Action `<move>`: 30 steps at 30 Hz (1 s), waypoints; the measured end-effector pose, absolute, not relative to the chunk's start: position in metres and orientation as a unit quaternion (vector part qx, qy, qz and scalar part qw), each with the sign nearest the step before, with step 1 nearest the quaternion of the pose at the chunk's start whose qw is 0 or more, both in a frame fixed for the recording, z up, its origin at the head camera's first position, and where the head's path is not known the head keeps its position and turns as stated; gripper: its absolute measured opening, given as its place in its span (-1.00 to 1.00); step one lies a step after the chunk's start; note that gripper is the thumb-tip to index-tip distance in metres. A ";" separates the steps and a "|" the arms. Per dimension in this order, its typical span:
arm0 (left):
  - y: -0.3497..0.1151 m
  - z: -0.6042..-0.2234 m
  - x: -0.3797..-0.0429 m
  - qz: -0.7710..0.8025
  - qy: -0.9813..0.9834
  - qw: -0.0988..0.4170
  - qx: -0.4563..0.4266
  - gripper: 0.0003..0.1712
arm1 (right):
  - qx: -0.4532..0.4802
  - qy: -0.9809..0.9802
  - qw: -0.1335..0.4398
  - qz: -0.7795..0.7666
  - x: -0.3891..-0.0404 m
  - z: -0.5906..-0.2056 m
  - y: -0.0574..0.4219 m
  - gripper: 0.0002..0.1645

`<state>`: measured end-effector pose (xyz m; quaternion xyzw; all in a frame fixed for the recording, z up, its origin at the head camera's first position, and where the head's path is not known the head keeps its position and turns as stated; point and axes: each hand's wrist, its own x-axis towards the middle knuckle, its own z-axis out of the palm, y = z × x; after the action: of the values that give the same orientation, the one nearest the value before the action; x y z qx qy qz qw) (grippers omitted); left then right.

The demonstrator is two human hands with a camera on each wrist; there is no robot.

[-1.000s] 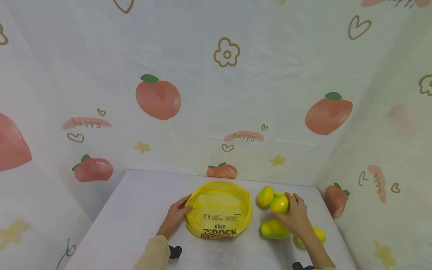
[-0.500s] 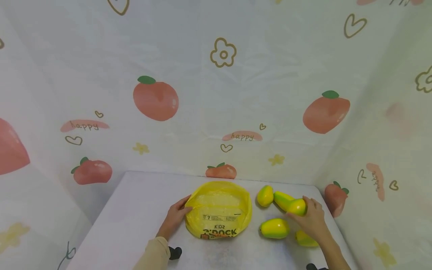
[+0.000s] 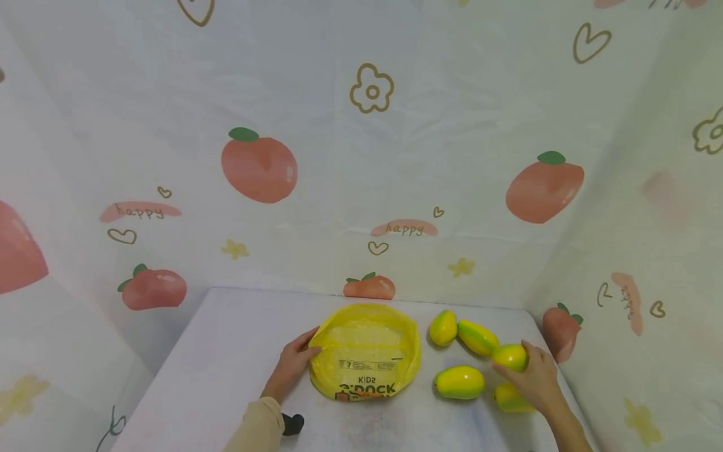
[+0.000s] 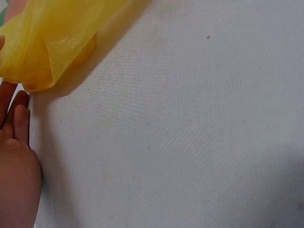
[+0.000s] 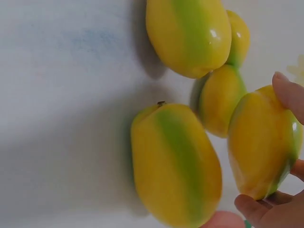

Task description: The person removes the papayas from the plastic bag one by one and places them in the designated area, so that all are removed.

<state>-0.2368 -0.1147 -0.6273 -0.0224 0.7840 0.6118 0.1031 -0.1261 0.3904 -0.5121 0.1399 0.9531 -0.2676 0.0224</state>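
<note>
A yellow plastic bag (image 3: 367, 345) with black print lies mouth-up on the white table. My left hand (image 3: 292, 364) pinches its left rim, thumb over the edge and fingers outside; in the left wrist view the bag (image 4: 52, 42) hangs over the fingers. At the table's right side my right hand (image 3: 536, 373) grips a yellow-and-green papaya (image 5: 263, 142) between thumb and fingers. Close around it are other papayas: a long one (image 3: 477, 338) behind, one (image 3: 460, 382) to the left, and one (image 3: 511, 398) in front, partly covered by the hand. Another papaya (image 3: 443, 328) sits farther back.
The white table (image 3: 226, 351) runs back to a hanging cloth (image 3: 316, 251) printed with fruit, hearts and flowers. More of this cloth closes off the left and right sides. A black object (image 3: 293, 424) shows beside the left sleeve (image 3: 260, 424).
My right hand has carried its papaya rightward and toward me, uncovering the long papaya behind. The left hand stays at the bag's rim, and the bag keeps its place.
</note>
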 end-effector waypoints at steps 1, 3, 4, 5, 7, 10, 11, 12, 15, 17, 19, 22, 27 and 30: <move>-0.115 -0.627 -0.237 0.611 0.784 0.103 -0.021 -0.37 | 0.144 0.952 0.027 -0.268 -0.126 -0.513 0.391 0.31; -0.115 -0.628 -0.237 0.614 0.782 0.103 -0.019 -0.38 | 0.153 0.950 0.034 -0.270 -0.125 -0.515 0.392 0.31; -0.114 -0.628 -0.237 0.616 0.780 0.104 -0.020 -0.37 | 0.156 0.950 0.036 -0.269 -0.125 -0.517 0.393 0.31; -0.114 -0.628 -0.237 0.616 0.780 0.105 -0.019 -0.37 | 0.158 0.949 0.038 -0.270 -0.125 -0.519 0.395 0.31; -0.114 -0.630 -0.238 0.615 0.782 0.105 -0.015 -0.37 | 0.163 0.949 0.040 -0.268 -0.124 -0.523 0.397 0.32; -0.114 -0.631 -0.238 0.614 0.781 0.110 -0.018 -0.37 | 0.171 0.948 0.046 -0.265 -0.125 -0.530 0.401 0.36; -0.114 -0.631 -0.238 0.613 0.783 0.110 -0.016 -0.37 | 0.173 0.947 0.048 -0.265 -0.125 -0.532 0.402 0.37; -0.114 -0.631 -0.238 0.612 0.783 0.110 -0.017 -0.37 | 0.175 0.947 0.051 -0.264 -0.125 -0.534 0.404 0.38; -0.114 -0.630 -0.238 0.614 0.781 0.110 -0.023 -0.37 | 0.177 0.947 0.054 -0.264 -0.127 -0.539 0.406 0.40; -0.114 -0.628 -0.237 0.610 0.785 0.106 -0.020 -0.38 | 0.178 0.946 0.055 -0.266 -0.127 -0.542 0.406 0.40; -0.113 -0.626 -0.236 0.608 0.787 0.105 -0.020 -0.38 | 0.183 0.944 0.057 -0.268 -0.127 -0.544 0.406 0.40; -0.113 -0.624 -0.235 0.605 0.789 0.103 -0.020 -0.38 | 0.187 0.942 0.064 -0.271 -0.127 -0.548 0.406 0.41; -0.114 -0.625 -0.235 0.607 0.788 0.102 -0.024 -0.38 | 0.189 0.941 0.074 -0.271 -0.126 -0.552 0.405 0.41; -0.114 -0.626 -0.235 0.605 0.790 0.102 -0.020 -0.37 | 0.191 0.943 0.079 -0.262 -0.127 -0.553 0.404 0.43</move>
<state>-0.2351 -0.1144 -0.6264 -0.0201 0.7896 0.6048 0.1019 -0.1265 0.4038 -0.5535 0.1908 0.9428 -0.2619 0.0787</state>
